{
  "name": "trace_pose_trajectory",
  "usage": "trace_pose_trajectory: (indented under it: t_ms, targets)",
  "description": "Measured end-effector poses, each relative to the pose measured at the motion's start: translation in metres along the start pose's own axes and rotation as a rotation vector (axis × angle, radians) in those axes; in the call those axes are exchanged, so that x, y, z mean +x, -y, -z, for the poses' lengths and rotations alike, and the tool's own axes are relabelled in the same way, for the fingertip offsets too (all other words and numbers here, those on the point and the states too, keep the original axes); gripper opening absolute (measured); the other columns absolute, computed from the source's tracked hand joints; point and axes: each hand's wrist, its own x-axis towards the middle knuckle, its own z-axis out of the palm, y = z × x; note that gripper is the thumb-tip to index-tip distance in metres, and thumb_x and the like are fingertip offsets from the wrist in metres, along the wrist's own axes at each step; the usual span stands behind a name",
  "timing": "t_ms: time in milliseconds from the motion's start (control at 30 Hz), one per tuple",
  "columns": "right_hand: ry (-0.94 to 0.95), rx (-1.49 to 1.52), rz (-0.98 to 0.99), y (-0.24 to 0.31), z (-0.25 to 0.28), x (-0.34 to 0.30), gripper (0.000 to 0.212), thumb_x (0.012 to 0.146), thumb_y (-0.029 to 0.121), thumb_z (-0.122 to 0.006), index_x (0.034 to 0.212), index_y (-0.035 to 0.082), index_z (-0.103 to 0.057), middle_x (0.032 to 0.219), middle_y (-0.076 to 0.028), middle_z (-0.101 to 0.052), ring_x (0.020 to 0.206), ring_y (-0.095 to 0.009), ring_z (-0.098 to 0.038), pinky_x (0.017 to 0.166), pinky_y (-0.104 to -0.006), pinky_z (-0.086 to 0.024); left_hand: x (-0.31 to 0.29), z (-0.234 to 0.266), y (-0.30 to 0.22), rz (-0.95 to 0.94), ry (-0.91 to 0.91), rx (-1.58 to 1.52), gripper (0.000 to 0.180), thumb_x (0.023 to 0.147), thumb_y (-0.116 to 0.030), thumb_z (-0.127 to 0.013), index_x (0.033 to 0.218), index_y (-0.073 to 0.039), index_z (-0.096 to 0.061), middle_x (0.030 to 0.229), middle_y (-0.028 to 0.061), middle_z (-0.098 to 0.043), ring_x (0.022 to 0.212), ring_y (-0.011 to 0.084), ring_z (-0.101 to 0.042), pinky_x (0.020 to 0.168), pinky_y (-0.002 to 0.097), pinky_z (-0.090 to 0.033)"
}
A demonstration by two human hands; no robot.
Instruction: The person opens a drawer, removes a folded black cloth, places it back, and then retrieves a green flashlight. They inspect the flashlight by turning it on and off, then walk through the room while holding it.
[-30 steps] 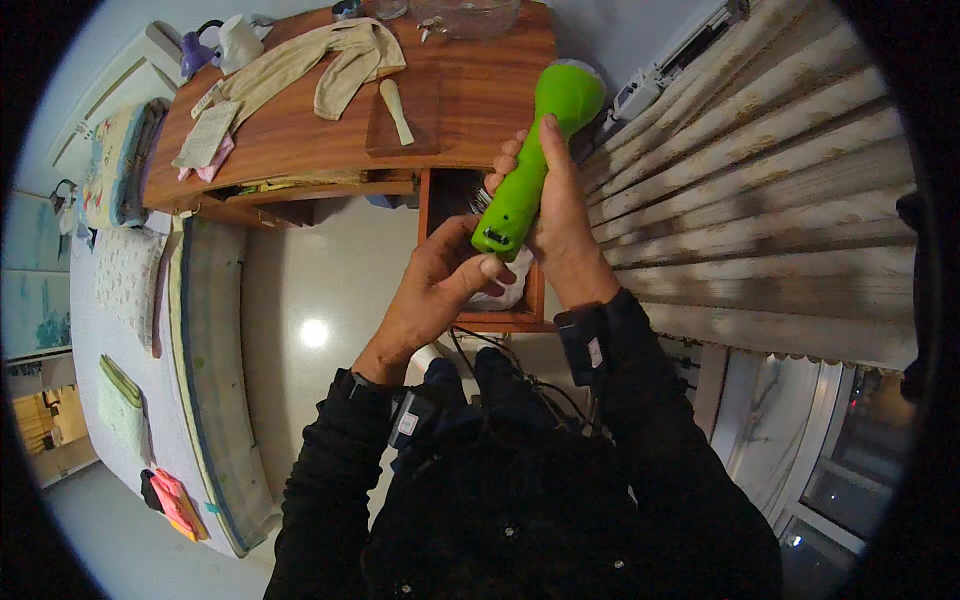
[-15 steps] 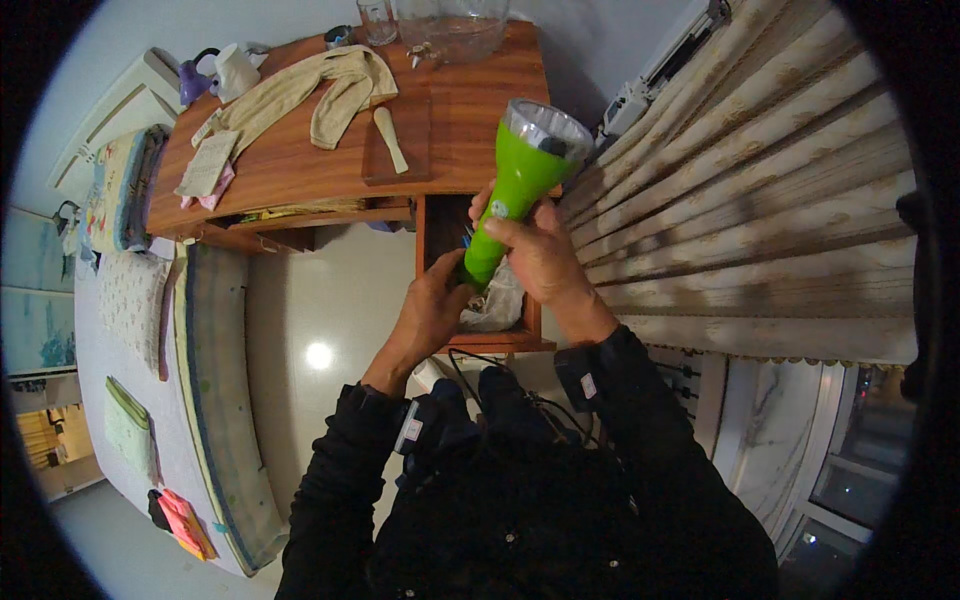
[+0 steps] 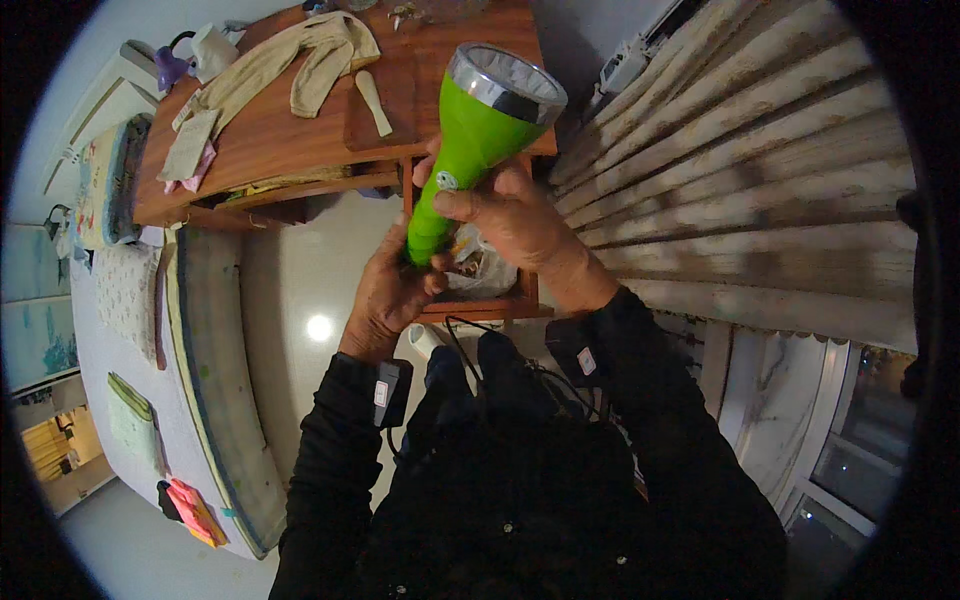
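Observation:
A green flashlight (image 3: 472,130) with a wide silver rim and clear lens is held above an open drawer. Its head points up and to the right, toward the far side, and the narrow tail comes down to the left. My right hand (image 3: 530,225) wraps the neck, thumb beside the small round button. At the tail end, my left hand (image 3: 385,290) grips with curled fingers, partly hidden behind the handle. Beneath the flashlight, a clear plastic bag (image 3: 490,270) with small items lies in the drawer (image 3: 480,308).
Across the wooden desk (image 3: 270,150) lie a beige cloth (image 3: 265,75), a pale spatula-like tool (image 3: 373,103) and a folded cloth (image 3: 190,148). A beige curtain (image 3: 740,200) hangs at the right. The bed (image 3: 180,400) stands at the left.
Both hands have brought the flashlight left, and it looks larger and closer. My left hand has turned at the tail, showing more of its palm side. The view has shifted slightly.

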Motion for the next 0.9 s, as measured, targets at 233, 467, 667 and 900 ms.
trace_pose_trajectory:
  t_ms: [233,467,667,900]
  targets:
    - [-0.016,-0.231,-0.168,-0.027,0.060,-0.039,0.031,0.093,0.020,-0.060,0.118,0.004,-0.054,0.102,-0.004,-0.059,0.101,-0.015,-0.057,0.088,-0.0290,-0.046,-0.031,0.029,-0.028,-0.229,0.014,-0.184,0.040,0.097,-0.033,-0.051,0.118,0.000,-0.050,0.097,0.0130,-0.053,0.071,0.0154,-0.045,0.050,0.0199,-0.039]
    - [-0.051,0.253,-0.916,-0.117,0.108,-0.148,0.026,0.096,0.025,-0.056,0.113,0.006,-0.059,0.102,-0.003,-0.061,0.095,-0.016,-0.060,0.084,-0.0332,-0.049,-0.085,0.069,-0.046,-0.383,-0.068,-0.290,0.034,0.095,-0.024,-0.054,0.115,0.004,-0.054,0.097,0.0162,-0.054,0.068,0.0158,-0.044,0.049,0.0223,-0.040]
    - [-0.323,0.346,-0.863,-0.173,0.091,-0.175,0.032,0.095,0.028,-0.057,0.120,0.008,-0.055,0.105,-0.004,-0.061,0.095,-0.018,-0.061,0.084,-0.0368,-0.051,-0.122,0.100,-0.050,-0.365,-0.159,-0.269,0.036,0.096,-0.028,-0.052,0.114,0.003,-0.055,0.099,0.0146,-0.054,0.069,0.0148,-0.046,0.047,0.0228,-0.042]
    - [-0.511,0.283,-0.423,-0.164,0.113,-0.105,0.066,0.093,0.017,-0.059,0.148,0.017,-0.023,0.109,-0.011,-0.060,0.090,-0.023,-0.064,0.078,-0.0409,-0.053,-0.147,0.129,-0.054,-0.395,-0.270,-0.348,0.035,0.097,-0.027,-0.049,0.113,0.004,-0.055,0.098,0.0162,-0.055,0.069,0.0164,-0.047,0.051,0.0236,-0.044]
